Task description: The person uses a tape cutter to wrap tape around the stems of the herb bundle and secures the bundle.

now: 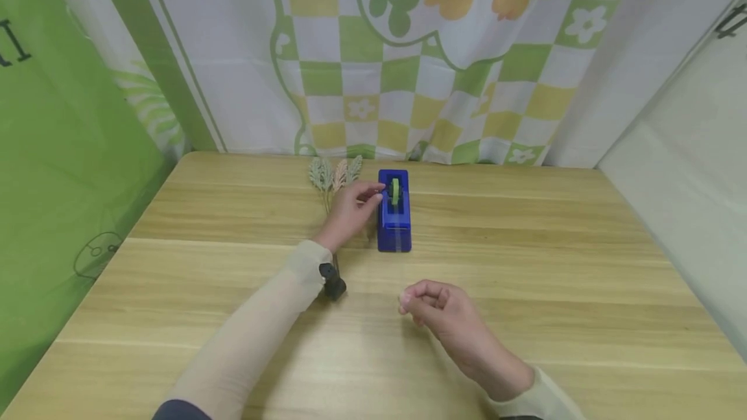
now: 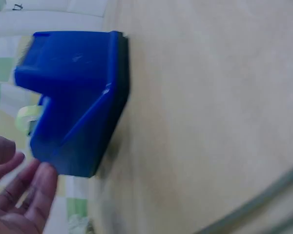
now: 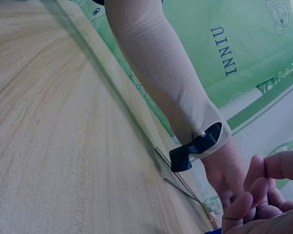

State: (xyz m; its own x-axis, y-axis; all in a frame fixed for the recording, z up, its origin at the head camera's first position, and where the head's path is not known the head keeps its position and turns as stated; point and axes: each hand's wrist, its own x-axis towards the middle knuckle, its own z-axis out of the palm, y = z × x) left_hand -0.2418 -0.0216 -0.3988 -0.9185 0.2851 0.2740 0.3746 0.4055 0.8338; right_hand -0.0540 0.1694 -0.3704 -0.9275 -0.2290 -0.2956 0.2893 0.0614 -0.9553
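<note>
A blue tape dispenser (image 1: 394, 220) with a green-cored roll (image 1: 395, 192) stands toward the back of the table. My left hand (image 1: 353, 208) is at its left side, thumb and fingers apart. In the left wrist view the fingertips (image 2: 48, 173) are right at the dispenser's end. Nearer the front, my right hand (image 1: 452, 323) is raised over the table with thumb and forefinger pinched together. A faint strip of clear tape (image 1: 399, 239) comes down the dispenser's front toward that pinch. The right wrist view shows the curled fingers (image 3: 256, 192) close up; the tape hardly shows there.
Artificial leaf sprigs (image 1: 320, 174), green and pink, lie on the wooden table (image 1: 554, 264) under and beside the left forearm. A black wrist camera (image 1: 332, 280) sits on the left sleeve. A checked curtain (image 1: 399, 76) hangs behind the table.
</note>
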